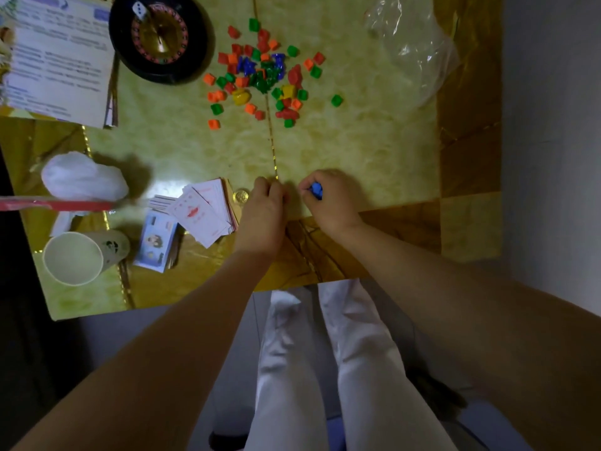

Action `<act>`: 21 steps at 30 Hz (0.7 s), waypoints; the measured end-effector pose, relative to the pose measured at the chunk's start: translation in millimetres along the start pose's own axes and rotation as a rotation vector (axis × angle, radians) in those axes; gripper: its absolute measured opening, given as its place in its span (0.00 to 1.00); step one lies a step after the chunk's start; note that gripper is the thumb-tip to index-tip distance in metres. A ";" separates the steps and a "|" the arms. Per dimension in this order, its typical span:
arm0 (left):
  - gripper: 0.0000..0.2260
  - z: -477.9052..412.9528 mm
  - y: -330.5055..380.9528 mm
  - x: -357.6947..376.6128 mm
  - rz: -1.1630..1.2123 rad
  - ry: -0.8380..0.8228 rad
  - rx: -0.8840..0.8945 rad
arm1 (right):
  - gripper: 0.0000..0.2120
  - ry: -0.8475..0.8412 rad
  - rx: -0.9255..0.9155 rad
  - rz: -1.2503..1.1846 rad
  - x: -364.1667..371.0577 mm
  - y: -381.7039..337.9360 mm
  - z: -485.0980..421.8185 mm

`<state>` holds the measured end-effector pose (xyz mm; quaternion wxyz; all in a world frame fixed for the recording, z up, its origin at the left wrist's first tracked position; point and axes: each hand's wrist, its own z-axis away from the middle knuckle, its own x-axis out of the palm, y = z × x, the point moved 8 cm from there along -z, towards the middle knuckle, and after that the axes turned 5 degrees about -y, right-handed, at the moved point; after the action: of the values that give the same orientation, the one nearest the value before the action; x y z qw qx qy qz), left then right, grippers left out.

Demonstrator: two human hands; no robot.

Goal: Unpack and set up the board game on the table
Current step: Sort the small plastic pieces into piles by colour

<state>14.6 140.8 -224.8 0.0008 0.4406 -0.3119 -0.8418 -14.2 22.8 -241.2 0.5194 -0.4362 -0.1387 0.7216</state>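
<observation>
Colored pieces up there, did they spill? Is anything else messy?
Yes: the colored pieces lie scattered in a loose heap beside the crumpled plastic bag. The card stack near the left hand is fanned crooked.

Both forearms (201, 320) are bare down to the lower frame edge. Pale, creased trousers (364, 369) cover the legs; at lower centre is possibly a dark shoe (227, 441).

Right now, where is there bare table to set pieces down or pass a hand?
Bare: the wide band of table between the coloured pieces and the left hand and right hand, which grips a blue piece. The band runs right, below the plastic bag. Also bare between the roulette wheel and the cards. Crowded: the near-left corner, with cards, paper money, cup and white wad.
</observation>
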 end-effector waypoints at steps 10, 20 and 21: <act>0.11 38.4 -6.5 22.9 -0.210 0.152 0.170 | 0.10 0.078 -0.314 0.194 31.8 -11.0 36.1; 0.09 47.0 -20.0 35.7 -0.210 0.306 0.118 | 0.11 0.226 -0.451 0.260 37.2 -9.4 50.5; 0.09 47.0 -19.8 35.1 -0.201 0.312 0.117 | 0.12 0.222 -0.461 0.259 36.4 -9.3 50.5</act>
<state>-36.4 171.7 -241.7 -0.0606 0.5939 -0.3109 -0.7396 -50.3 71.2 -223.5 0.3218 -0.6332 -0.1845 0.6793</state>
